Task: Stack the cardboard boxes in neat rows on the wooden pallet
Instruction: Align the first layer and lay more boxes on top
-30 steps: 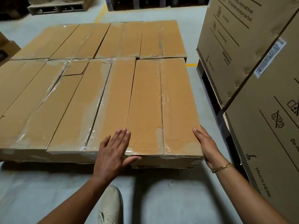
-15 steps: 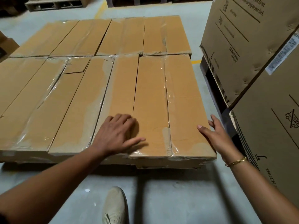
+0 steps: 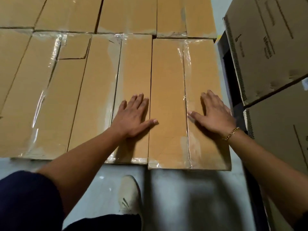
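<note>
**Hands flat on the last box in the row**

Hands press down on the near right corner of the box layer. The left hand (image 3: 133,114) lies flat and spread, with nothing held, on the box second from the right (image 3: 135,77). Its thumb reaches over the crack onto the rightmost box (image 3: 168,90). The right hand (image 3: 215,112) is also flat and spread, empty, on top of that rightmost box near its right edge.

A second ago the left hand was at the near edge of the boxes and the right hand was on the side of the rightmost box. Now both hands are farther up on the tops. The head is closer and looks more straight down.

The cardboard boxes fill the view in two rows, side by side and touching. The wooden pallet is hidden under them. The rightmost box sticks out a little toward the person at its near end, past the box beside it. So the row is not quite even yet. A small push away would likely line it up.

Big printed cartons (image 3: 270,47) stand just to the right. A pale shoe (image 3: 129,195) is on the grey floor (image 3: 191,197) below.
</note>
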### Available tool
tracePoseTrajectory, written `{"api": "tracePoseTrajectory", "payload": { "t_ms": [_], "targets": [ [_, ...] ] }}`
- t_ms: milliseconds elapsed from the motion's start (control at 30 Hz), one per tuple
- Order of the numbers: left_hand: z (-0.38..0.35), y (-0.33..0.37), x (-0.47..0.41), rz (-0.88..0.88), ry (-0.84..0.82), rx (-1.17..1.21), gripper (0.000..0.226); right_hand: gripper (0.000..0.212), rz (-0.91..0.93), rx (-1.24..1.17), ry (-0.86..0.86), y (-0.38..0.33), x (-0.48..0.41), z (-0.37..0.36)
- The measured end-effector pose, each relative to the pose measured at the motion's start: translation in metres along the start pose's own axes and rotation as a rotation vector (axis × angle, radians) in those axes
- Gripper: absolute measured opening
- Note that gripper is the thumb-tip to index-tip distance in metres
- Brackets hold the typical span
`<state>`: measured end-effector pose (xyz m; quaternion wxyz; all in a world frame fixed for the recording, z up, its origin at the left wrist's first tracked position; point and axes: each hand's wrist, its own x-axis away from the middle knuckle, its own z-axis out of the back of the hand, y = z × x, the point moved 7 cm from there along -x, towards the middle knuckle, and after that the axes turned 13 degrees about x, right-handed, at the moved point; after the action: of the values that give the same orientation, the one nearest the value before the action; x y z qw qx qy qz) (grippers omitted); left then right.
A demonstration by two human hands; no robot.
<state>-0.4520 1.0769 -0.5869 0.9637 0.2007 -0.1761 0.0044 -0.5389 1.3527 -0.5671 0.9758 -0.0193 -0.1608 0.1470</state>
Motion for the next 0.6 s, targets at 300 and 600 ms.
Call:
{"api": "tracePoseTrajectory", "payload": {
  "t_ms": [300, 600],
  "targets": [
    [0.004, 0.023, 0.024, -0.052, -0.143, 0.063, 0.124, 0.096, -0.039, 0.067, -0.159, -0.008, -0.013, 0.020],
    [-0.072, 0.024, 0.121, 0.029, -0.116, -0.030, 0.131, 0.126, -0.621, -0.674, -0.241, 0.059, 0.022, -0.044]
  ]
}}
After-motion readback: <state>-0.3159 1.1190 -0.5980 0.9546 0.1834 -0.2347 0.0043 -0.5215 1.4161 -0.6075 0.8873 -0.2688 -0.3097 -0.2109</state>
